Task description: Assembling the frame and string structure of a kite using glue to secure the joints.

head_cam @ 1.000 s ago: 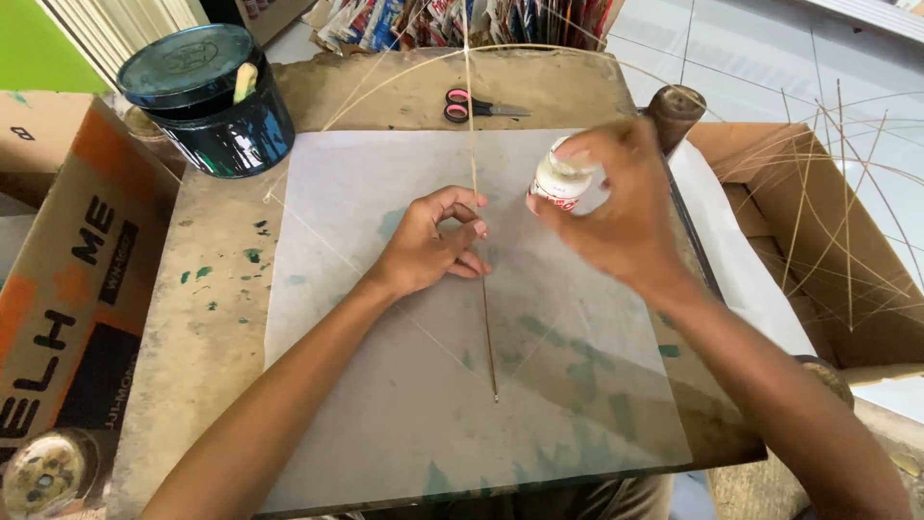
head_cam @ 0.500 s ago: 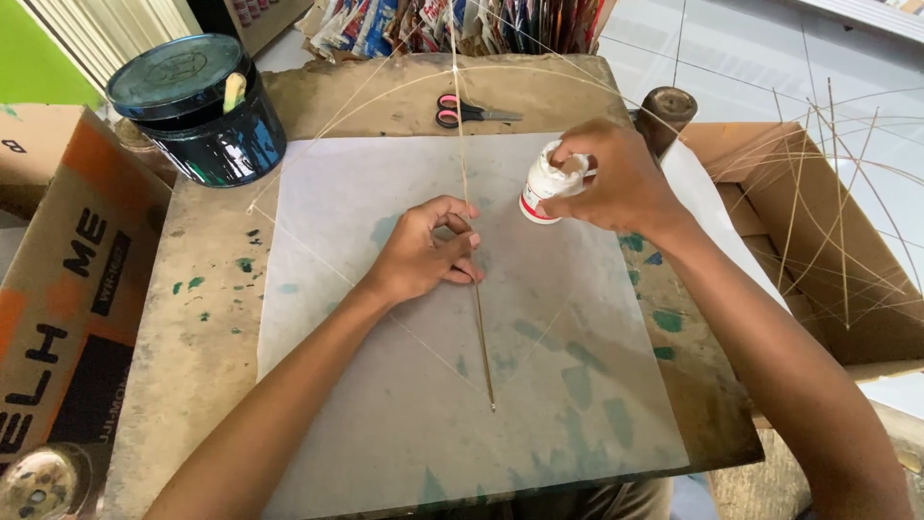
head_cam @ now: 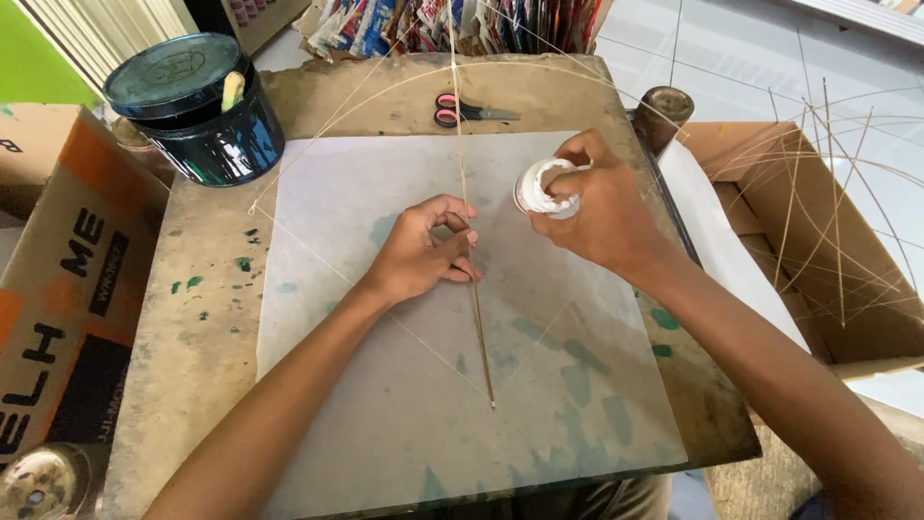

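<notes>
A thin bamboo stick (head_cam: 474, 289) lies along the middle of a pale paper sheet (head_cam: 404, 424) on the table (head_cam: 192, 318). The left hand (head_cam: 423, 252) pins it, fingertips together. The right hand (head_cam: 602, 217), just beside, has its grip clamped round a small white bottle (head_cam: 541, 188). Pink-handled scissors (head_cam: 462, 112) lie beyond.

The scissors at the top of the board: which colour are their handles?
The scissors have pink handles, seen best in the head view.

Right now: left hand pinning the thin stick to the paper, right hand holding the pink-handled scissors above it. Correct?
Not quite. In the head view the right hand holds a small white bottle, not the scissors, which lie untouched at the board's far edge. The left hand does pin the thin stick to the paper.
</notes>
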